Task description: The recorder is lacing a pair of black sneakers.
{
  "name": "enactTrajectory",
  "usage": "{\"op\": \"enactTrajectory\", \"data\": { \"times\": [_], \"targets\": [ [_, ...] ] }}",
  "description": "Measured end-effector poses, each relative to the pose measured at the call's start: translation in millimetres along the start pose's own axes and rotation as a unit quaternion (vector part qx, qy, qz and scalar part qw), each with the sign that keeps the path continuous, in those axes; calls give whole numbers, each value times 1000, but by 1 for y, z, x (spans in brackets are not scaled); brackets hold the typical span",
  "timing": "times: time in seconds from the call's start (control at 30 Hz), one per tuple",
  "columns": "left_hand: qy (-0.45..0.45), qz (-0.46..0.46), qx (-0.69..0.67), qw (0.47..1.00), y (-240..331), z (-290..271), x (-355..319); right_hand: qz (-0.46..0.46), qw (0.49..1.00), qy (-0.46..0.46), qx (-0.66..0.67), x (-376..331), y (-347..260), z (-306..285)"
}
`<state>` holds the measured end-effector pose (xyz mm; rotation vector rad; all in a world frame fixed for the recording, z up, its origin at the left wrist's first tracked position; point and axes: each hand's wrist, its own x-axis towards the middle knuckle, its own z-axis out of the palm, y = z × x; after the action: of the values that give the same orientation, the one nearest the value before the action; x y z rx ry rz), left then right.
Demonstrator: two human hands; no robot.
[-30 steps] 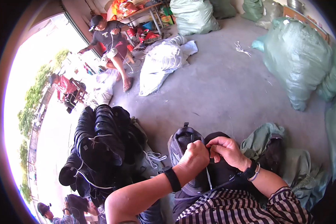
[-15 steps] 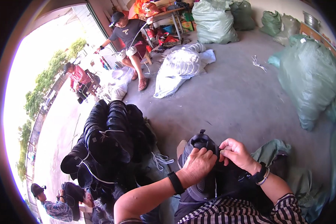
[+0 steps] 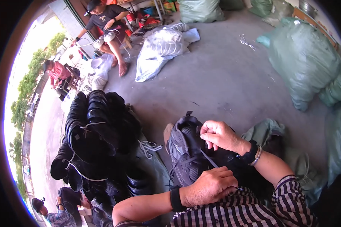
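Observation:
A dark grey sneaker (image 3: 177, 145) rests at my lap, its collar and heel loop facing away from me. Its grey shoelace (image 3: 209, 158) runs taut from the upper to my left hand (image 3: 210, 185), which is closed around it near my striped shirt. A lace tip pokes out beside those fingers. My right hand (image 3: 222, 137) is at the sneaker's right edge by the collar, thumb and fingertips pinched together; what they hold, if anything, is too small to make out.
Black curved shoe pieces (image 3: 98, 140), stacked and tied with white cord (image 3: 149, 148), stand to my left. Green sacks (image 3: 303, 60) bulge at right. Ahead lies a white bundle (image 3: 161, 47) on the floor. A seated person (image 3: 102, 22) handles cord; others sit farther left.
My left hand has moved from the sneaker's collar down toward my body, drawing the lace out. My right hand stays near the collar. The whole view has shifted.

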<state>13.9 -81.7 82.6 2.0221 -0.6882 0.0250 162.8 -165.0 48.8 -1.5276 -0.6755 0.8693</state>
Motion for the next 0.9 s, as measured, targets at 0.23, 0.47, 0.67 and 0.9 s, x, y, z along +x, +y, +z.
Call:
{"op": "enactTrajectory", "data": {
  "times": [0.23,0.47,0.67,0.9],
  "targets": [
    [110,7,356,928,-16,-48,-2,-99,975,51,-193,-17,1,9],
    [-4,-85,474,877,-42,-95,6,-141,918,65,-365,-23,0,8],
    [-28,-149,452,879,-44,-96,1,-155,899,66,-403,-17,0,14],
    [-32,-178,425,887,-47,-94,0,-121,923,100,-352,-19,7,27]
  ]
}}
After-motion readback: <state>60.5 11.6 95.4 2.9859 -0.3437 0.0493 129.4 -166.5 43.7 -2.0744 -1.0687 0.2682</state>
